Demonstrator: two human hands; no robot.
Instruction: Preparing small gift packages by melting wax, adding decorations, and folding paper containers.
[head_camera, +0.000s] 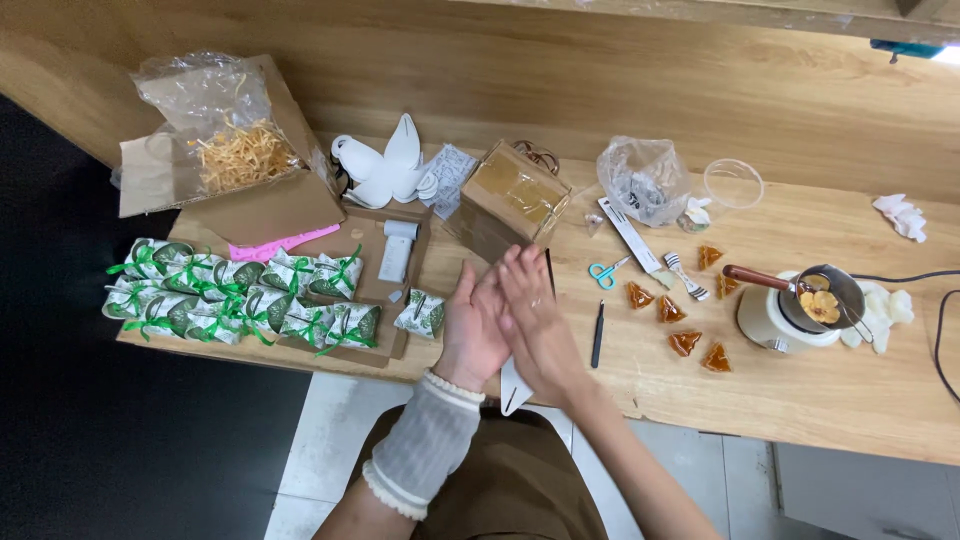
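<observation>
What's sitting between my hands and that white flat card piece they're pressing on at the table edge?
Nothing visible. The left hand and right hand lie overlapped on the white card piece, whose end shows below the palms.
</observation>
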